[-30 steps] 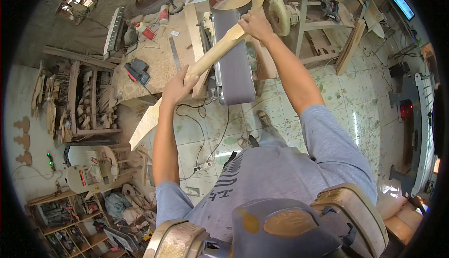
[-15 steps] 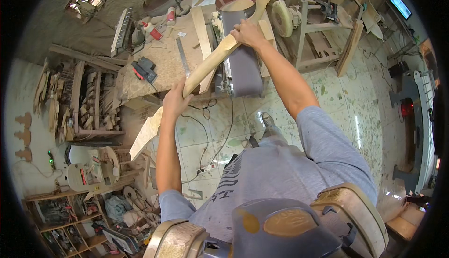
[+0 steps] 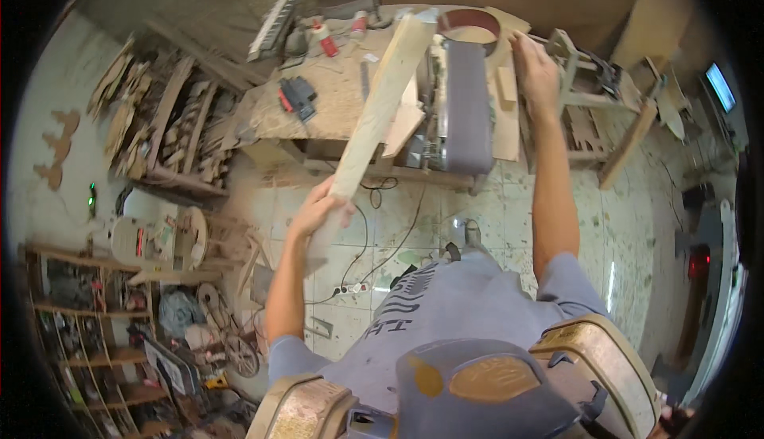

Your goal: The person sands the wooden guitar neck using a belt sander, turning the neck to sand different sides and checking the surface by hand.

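Note:
My left hand (image 3: 322, 208) grips the lower end of a long pale wooden piece (image 3: 380, 109). The piece slants up and away over the workbench, its far end at the back of the bench, and its near end is blurred. Just right of it lies the wide dark belt of a belt sander (image 3: 468, 109), which the wood does not cover. My right hand (image 3: 539, 77) is off the wood, to the right of the sander. Its fingers are stretched out, with nothing visible in them.
On the workbench (image 3: 326, 117) lie a black-and-red power tool (image 3: 297, 98), a red-and-white bottle (image 3: 325, 39) and loose boards. A wooden frame (image 3: 593, 128) stands at the right. Wood offcuts fill a rack (image 3: 179, 128) at the left. Cables and a power strip (image 3: 350, 288) lie on the tiled floor.
My right hand has let go of the wood and moved right. The wood has been turned and swung more upright, away from the belt, in my left hand. The view has shifted.

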Demonstrator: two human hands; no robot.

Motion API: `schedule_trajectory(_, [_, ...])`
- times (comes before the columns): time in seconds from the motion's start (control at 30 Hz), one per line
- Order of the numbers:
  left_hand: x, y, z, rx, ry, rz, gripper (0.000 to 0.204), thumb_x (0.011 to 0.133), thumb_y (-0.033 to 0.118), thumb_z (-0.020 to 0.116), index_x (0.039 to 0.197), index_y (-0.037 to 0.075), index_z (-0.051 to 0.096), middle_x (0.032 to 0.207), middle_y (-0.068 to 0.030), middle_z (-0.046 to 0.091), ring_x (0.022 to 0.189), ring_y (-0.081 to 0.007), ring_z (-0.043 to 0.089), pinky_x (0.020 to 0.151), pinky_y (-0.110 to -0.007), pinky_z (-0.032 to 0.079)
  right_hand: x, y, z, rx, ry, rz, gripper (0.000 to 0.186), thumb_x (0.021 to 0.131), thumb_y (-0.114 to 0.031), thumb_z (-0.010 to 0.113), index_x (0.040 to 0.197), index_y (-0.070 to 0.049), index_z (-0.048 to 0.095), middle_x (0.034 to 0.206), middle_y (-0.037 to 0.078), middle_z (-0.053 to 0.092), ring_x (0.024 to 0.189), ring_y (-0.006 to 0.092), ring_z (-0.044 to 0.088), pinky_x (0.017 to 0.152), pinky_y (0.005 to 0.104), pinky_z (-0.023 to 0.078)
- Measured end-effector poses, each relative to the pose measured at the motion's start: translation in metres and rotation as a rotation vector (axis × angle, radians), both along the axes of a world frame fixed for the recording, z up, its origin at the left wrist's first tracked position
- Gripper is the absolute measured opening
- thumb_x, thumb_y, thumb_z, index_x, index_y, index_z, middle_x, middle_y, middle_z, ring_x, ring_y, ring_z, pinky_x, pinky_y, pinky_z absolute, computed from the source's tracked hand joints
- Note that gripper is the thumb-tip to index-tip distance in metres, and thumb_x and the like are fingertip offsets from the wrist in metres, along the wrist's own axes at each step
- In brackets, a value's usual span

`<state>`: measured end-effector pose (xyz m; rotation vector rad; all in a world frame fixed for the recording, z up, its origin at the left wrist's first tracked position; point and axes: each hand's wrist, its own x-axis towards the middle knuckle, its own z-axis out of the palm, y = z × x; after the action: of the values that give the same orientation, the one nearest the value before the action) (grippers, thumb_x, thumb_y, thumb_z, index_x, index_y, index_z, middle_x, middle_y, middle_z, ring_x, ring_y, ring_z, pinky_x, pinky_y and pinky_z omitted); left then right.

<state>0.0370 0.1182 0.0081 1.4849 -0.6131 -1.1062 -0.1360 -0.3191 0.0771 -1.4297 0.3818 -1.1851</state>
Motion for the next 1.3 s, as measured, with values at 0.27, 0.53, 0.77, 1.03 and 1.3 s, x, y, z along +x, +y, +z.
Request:
schedule_trajectory(0.27, [-0.034, -0.054, 0.015, -0.414, 0.167, 0.127, 0.039, 0.088, 0.02, 0.058, 0.12, 0.0, 0.049, 0.084, -0.0161, 0.065, 0.058, -0.0217, 0.063, 0.052, -0.033, 0.053, -0.033, 0.112, 0.015, -0.1, 0.274, 0.306, 0.035, 0.102, -0.022, 0.055, 0.122, 0.005, 0.065, 0.112, 0.013, 0.072, 0.106, 0.0176, 0.066, 0.098, 0.032, 0.049])
schedule_trajectory(0.53, [-0.023, -0.1, 0.03, -0.528, 0.119, 0.048, 0.038, 0.091, 0.031, 0.057, 0.107, -0.003, 0.058, 0.074, -0.014, 0.066, 0.06, -0.0182, 0.064, 0.049, -0.028, 0.052, -0.045, 0.195, -0.026, -0.044, 0.429, 0.6, 0.05, 0.096, -0.022, 0.066, 0.137, 0.004, 0.052, 0.124, 0.019, 0.066, 0.115, 0.0231, 0.063, 0.1, 0.034, 0.049])
schedule_trajectory(0.77, [-0.013, -0.127, 0.054, -0.634, 0.12, 0.085, 0.046, 0.094, 0.039, 0.051, 0.107, -0.004, 0.06, 0.071, -0.0125, 0.066, 0.06, -0.0181, 0.064, 0.052, -0.029, 0.053, -0.043, 0.231, -0.055, 0.0, 0.518, 0.708, 0.068, 0.092, -0.031, 0.071, 0.143, 0.004, 0.044, 0.128, 0.022, 0.062, 0.117, 0.0257, 0.061, 0.1, 0.0363, 0.048])
schedule_trajectory(1.03, [-0.002, -0.146, 0.093, -0.738, 0.129, 0.236, 0.054, 0.101, 0.04, 0.042, 0.127, -0.006, 0.054, 0.082, -0.0156, 0.071, 0.071, -0.0202, 0.07, 0.063, -0.032, 0.058, -0.029, 0.232, -0.048, 0.129, 0.385, 0.899, 0.043, 0.094, -0.026, 0.069, 0.125, 0.001, 0.055, 0.109, 0.008, 0.066, 0.101, 0.013, 0.061, 0.089, 0.0303, 0.049])
schedule_trajectory(1.3, [0.01, -0.157, 0.101, -0.942, 0.092, 0.113, 0.058, 0.108, 0.044, 0.029, 0.139, -0.003, 0.043, 0.137, -0.0259, 0.053, 0.099, -0.0273, 0.07, 0.089, -0.038, 0.057, -0.028, 0.23, -0.031, 0.234, 0.334, 0.866, 0.047, 0.094, -0.026, 0.071, 0.128, 0.002, 0.054, 0.111, 0.006, 0.066, 0.099, 0.0117, 0.062, 0.088, 0.0285, 0.05])
